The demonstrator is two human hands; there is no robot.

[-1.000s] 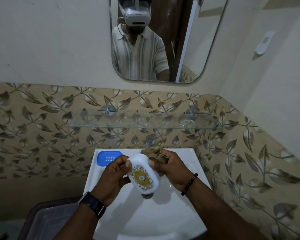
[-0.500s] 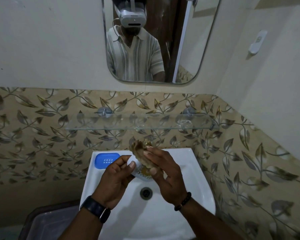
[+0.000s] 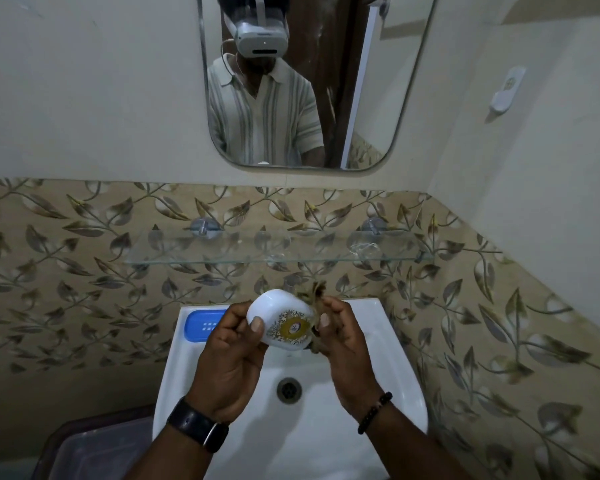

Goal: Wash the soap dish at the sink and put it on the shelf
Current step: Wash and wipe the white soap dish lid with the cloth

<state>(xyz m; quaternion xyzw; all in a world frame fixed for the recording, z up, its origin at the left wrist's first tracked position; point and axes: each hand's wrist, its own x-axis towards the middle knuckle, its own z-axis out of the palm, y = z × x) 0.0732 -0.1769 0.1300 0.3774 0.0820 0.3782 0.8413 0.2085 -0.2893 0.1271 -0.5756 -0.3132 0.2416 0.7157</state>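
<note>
A white soap dish point(image 3: 280, 318) with a gold round pattern on its underside is held over the white sink point(image 3: 388, 368). My left hand point(image 3: 232, 355) grips it by its left end, thumb across the base. My right hand point(image 3: 340, 344) holds a brown fibrous scrubber point(image 3: 315, 295) against the dish's right side. The glass shelf point(image 3: 174, 258) runs along the tiled wall just above the sink. The tap is hidden behind the dish and the scrubber.
A blue soap tray point(image 3: 201, 323) lies on the sink's back left corner. The drain point(image 3: 288, 389) sits in the basin below my hands. A mirror point(image 3: 378, 98) hangs above the shelf. A plastic tub point(image 3: 94, 455) stands on the floor at lower left.
The dish has turned so its patterned base faces me again. The scrubber has slid from across that base to the dish's right side.
</note>
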